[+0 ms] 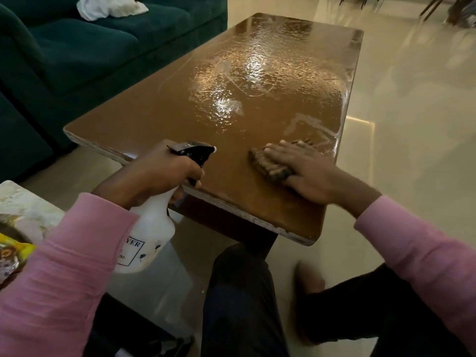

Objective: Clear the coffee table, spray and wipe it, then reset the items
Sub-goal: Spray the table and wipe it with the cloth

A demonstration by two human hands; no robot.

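Note:
The brown coffee table stretches away from me, its middle wet and shiny with spray and soapy smears. My left hand grips a white spray bottle with a black trigger head, held at the table's near left edge with the nozzle facing over the top. My right hand lies flat on a dark ribbed cloth, pressing it onto the table near the front right corner. Both arms wear pink sleeves.
A dark green sofa runs along the table's left side, with a white cloth on its seat. A pale side table with a yellow packet stands at my left. My knees are below the table's near end. Pale floor lies to the right.

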